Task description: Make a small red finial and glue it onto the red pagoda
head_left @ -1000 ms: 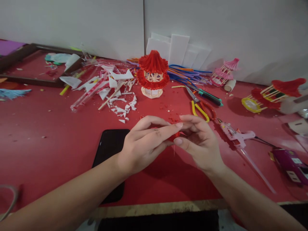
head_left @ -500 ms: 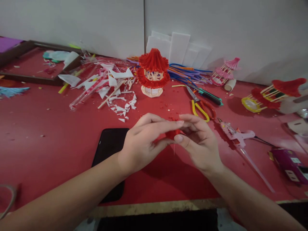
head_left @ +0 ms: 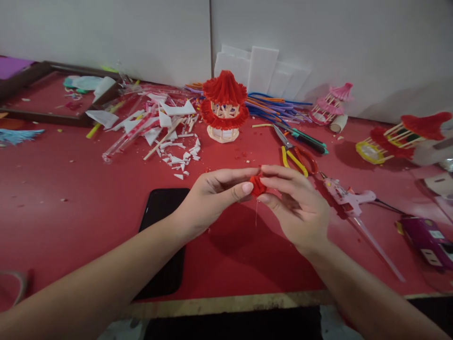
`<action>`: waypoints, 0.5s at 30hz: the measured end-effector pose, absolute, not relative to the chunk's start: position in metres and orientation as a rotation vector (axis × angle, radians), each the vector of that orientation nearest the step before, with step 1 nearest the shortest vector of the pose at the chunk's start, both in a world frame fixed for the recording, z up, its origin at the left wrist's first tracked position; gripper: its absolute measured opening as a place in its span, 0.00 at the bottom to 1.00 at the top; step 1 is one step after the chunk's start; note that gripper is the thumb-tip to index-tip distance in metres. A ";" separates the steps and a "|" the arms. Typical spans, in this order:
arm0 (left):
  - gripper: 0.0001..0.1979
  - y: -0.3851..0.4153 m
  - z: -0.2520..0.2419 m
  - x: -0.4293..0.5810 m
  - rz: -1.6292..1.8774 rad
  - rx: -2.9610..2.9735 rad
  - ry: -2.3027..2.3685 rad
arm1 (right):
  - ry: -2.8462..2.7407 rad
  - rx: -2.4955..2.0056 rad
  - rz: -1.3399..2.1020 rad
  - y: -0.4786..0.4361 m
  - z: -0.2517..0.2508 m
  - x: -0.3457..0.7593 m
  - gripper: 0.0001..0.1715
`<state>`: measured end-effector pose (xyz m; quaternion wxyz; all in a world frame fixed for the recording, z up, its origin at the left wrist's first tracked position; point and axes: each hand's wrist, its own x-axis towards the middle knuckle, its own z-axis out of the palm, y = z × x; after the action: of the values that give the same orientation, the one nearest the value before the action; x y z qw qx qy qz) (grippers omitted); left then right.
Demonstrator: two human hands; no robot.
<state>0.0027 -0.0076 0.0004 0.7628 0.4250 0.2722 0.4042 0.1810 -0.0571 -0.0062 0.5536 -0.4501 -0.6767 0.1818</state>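
Since the earlier frames, both hands have lifted slightly and turned, so the small red fuzzy chenille piece (head_left: 257,186), mostly covered by fingers a second ago, now shows plainly between the fingertips. The left hand (head_left: 215,198) pinches it from the 9 o'clock side, thumb below and forefinger above, closed on the piece. The right hand (head_left: 295,208) grips it from the 3 o'clock side, thumb and forefinger likewise closed on it, the other fingers curled beneath. A thin pale thread or wire (head_left: 256,215) hangs straight down from the piece toward the red tabletop (head_left: 71,189). The piece is held above the table, near the front edge and roughly at the centre of the view.

At 8 o'clock from the hands, a black flat smartphone (head_left: 161,212) lies on the table, partly under the left forearm. At 12 o'clock stands a red two-tiered chenille pagoda model with a wooden stick frame (head_left: 224,106). Left of it, at 10 o'clock, lies a scatter of white foam scraps and clear plastic wrappers (head_left: 166,132). At 1 o'clock lie yellow-and-red handled scissors (head_left: 295,158), with a bundle of coloured chenille stems (head_left: 272,106) behind them and white foam sheets (head_left: 262,71) leaning on the wall. At 3 o'clock, just beside the right hand, lies a pink hot glue gun (head_left: 345,196). Farther at 2 o'clock lie a small pink pagoda model (head_left: 332,104) and another red pagoda model with a yellow base, tipped over (head_left: 403,137).
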 end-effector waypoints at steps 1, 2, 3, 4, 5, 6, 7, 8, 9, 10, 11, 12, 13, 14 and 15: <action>0.12 -0.008 0.000 0.003 0.880 0.932 0.597 | -1.626 -1.081 0.390 -0.057 -0.005 0.181 0.20; 0.12 -0.008 0.000 0.003 0.882 0.949 0.611 | -1.640 -1.105 0.357 -0.057 -0.005 0.181 0.19; 0.13 -0.008 0.000 0.003 0.886 0.975 0.630 | -1.640 -1.129 0.331 -0.058 -0.004 0.180 0.18; 0.12 -0.009 0.000 0.003 0.893 1.002 0.650 | -1.630 -1.151 0.310 -0.059 -0.004 0.180 0.18; 0.11 -0.009 0.000 0.003 0.898 1.028 0.668 | -1.622 -1.176 0.295 -0.059 -0.004 0.179 0.17; 0.11 -0.009 0.001 0.003 0.900 1.047 0.680 | -1.617 -1.197 0.280 -0.060 -0.004 0.178 0.17; 0.11 -0.009 0.001 0.003 0.896 1.059 0.685 | -1.618 -1.209 0.268 -0.060 -0.004 0.178 0.17; 0.11 -0.009 0.001 0.003 0.892 1.062 0.688 | -1.625 -1.212 0.258 -0.060 -0.004 0.177 0.17; 0.11 -0.008 0.001 0.003 0.887 1.060 0.694 | -1.636 -1.209 0.252 -0.060 -0.003 0.177 0.16; 0.11 -0.008 0.000 0.003 0.885 1.054 0.704 | -1.646 -1.203 0.246 -0.060 -0.003 0.176 0.16; 0.11 -0.008 0.000 0.003 0.884 1.047 0.716 | -1.654 -1.194 0.239 -0.060 -0.003 0.176 0.15; 0.11 -0.008 0.000 0.003 0.884 1.040 0.727 | -1.659 -1.184 0.230 -0.060 -0.003 0.175 0.15; 0.10 -0.008 0.000 0.003 0.883 1.036 0.738 | -1.662 -1.173 0.223 -0.060 -0.003 0.175 0.15; 0.10 -0.007 0.000 0.003 0.882 1.038 0.746 | -1.660 -1.163 0.224 -0.060 -0.002 0.174 0.14; 0.10 -0.007 0.000 0.003 0.883 1.044 0.752 | -1.654 -1.156 0.234 -0.060 -0.002 0.174 0.13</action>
<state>0.0025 -0.0074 0.0004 0.7107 0.4707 0.3390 0.3981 0.1739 -0.0597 -0.0020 0.5270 -0.4834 -0.6921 0.0981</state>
